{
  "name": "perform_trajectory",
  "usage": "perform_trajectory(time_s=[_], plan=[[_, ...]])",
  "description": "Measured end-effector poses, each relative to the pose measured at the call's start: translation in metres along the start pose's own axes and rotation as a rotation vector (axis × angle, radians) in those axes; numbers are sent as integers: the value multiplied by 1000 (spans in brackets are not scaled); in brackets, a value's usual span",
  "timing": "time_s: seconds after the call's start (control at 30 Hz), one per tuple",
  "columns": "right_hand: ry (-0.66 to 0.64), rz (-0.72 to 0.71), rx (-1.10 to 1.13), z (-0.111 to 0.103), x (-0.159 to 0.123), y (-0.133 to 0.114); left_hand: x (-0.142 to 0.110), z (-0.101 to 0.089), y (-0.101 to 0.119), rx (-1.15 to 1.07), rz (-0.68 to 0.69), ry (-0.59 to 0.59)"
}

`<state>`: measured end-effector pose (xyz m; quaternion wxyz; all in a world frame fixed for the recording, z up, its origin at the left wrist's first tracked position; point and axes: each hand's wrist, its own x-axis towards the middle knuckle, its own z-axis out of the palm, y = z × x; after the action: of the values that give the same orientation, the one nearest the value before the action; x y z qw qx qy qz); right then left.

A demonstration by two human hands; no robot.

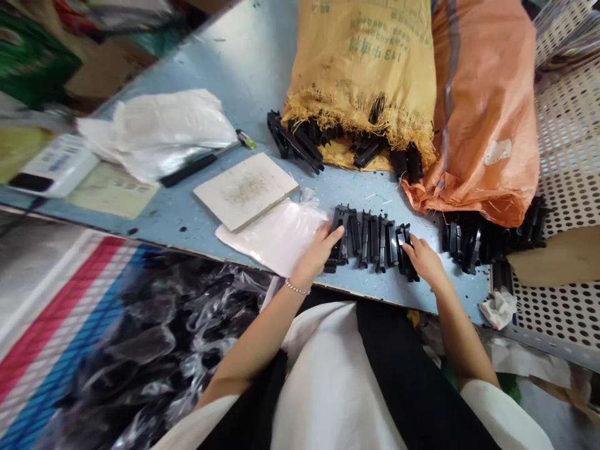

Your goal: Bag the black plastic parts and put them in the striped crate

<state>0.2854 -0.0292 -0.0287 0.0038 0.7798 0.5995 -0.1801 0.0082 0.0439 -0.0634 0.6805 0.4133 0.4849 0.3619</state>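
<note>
A row of several black plastic parts (372, 240) lies on the blue table (244, 56) near its front edge. My left hand (319, 253) rests against the left end of the row, fingers curled round the outermost part. My right hand (424, 259) presses on the right end, fingers closed on a black part there. A clear plastic bag (276, 234) lies flat just left of my left hand.
A yellow woven sack (365, 69) and an orange sack (482, 106) spill more black parts (300, 140) at the back. A white tile (246, 190), crumpled white plastic (159, 128), a black pen and a perforated metal rack (567, 187) on the right surround the area.
</note>
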Motion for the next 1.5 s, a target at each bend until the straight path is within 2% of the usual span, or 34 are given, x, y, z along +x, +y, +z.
perform_trajectory(time_s=[0.07, 0.13, 0.17, 0.23, 0.27, 0.3, 0.33, 0.4, 0.47, 0.5, 0.53, 0.6, 0.7, 0.77, 0.87, 1.0, 1.1, 1.13, 1.2, 1.3, 1.43, 1.5], plan=[[109, -131, -8, -17, -3, -11, -7, -7, 15, -144, -147, -103], [216, -383, 27, -33, -15, -30, -24, -14, 29, -101, -269, -311], [225, -546, 43, -37, -22, -41, -34, -17, 36, -60, -330, -441], [146, -866, 45, -41, -34, -62, -52, -21, 43, 34, -440, -667], [83, -982, 40, -40, -37, -70, -58, -24, 44, 61, -463, -721], [29, -1051, 48, -37, -38, -75, -62, -27, 42, 69, -445, -711], [-7, -1067, 75, -33, -36, -78, -64, -30, 38, 75, -383, -625], [-46, -967, 194, -24, -25, -78, -59, -40, 25, 167, -131, -284], [-66, -758, 386, -14, -11, -74, -50, -50, 9, 423, 169, 88], [-72, -634, 500, -9, -5, -74, -45, -54, 2, 586, 277, 208], [-80, -510, 617, -4, 0, -74, -40, -58, -4, 740, 345, 274], [-98, -283, 860, 6, 5, -78, -32, -67, -8, 931, 376, 278], [-221, -69, 1209, 19, -2, -87, -26, -85, -1, 878, 330, 120], [-314, -14, 1372, 23, -12, -92, -24, -99, 6, 748, 290, 71], [-426, 1, 1467, 25, -24, -98, -22, -112, 14, 604, 237, 119], [-618, 85, 1545, 35, -36, -107, -21, -112, 17, 488, 171, 105], [-819, 181, 1642, 53, -42, -115, -25, -107, 16, 450, 121, 185], [-863, 219, 1663, 60, -44, -116, -27, -106, 16, 461, 151, 220], [-887, 309, 1693, 70, -46, -117, -33, -105, 14, 568, 295, 256], [-869, 415, 1770, 76, -45, -114, -40, -106, 11, 870, 524, 212], [-1016, 405, 1876, 73, -41, -115, -42, -106, 7, 1054, 576, 138], [-1023, 388, 1870, 72, -39, -119, -43, -106, 7, 1105, 563, 156]])
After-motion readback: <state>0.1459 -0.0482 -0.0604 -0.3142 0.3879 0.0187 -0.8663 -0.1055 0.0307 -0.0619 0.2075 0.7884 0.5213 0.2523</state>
